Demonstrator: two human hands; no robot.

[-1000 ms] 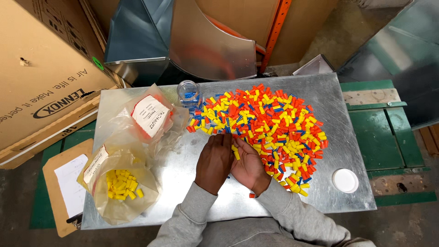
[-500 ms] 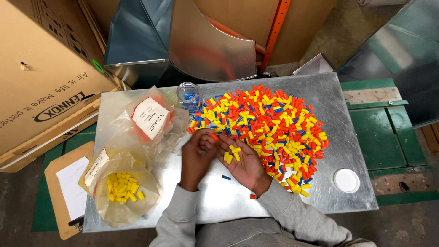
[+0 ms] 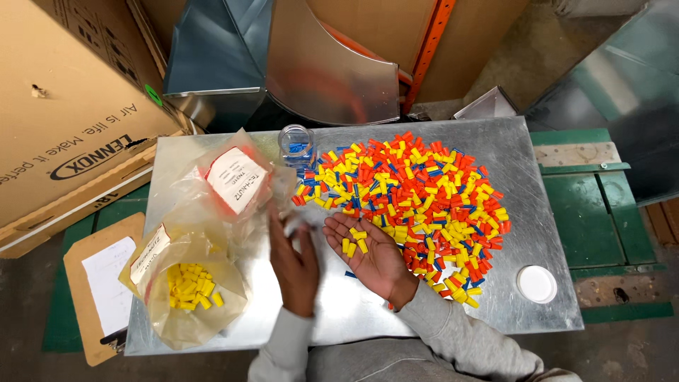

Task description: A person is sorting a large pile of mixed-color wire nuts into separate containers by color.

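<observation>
Moved since prior frame: left hand (image 3: 293, 265) slides off the caps, now w/ fingers blurred at the clear bags' edge; can't tell if it grips anything. Right hand (image 3: 373, 255) turns palm-up, now a tray.

- Right hand: open wide, cupped flat, carrying a few yellow caps (image 3: 353, 242). Palm kept level so caps don't roll off. Long axes mostly run wrist-to-fingers, roughly parallel; tip ends not readable.
- Pile (image 3: 414, 198): orange, yellow, blue caps, just right of the right hand, spread thin on the metal table (image 3: 544, 297), axes random.
- Bag (image 3: 187, 290) w/ yellow caps only: left of the right hand, mouth up, slumped open.
- Jar (image 3: 296, 145): above, some blue caps inside.
- Lid (image 3: 537, 284): far right, flat.
</observation>
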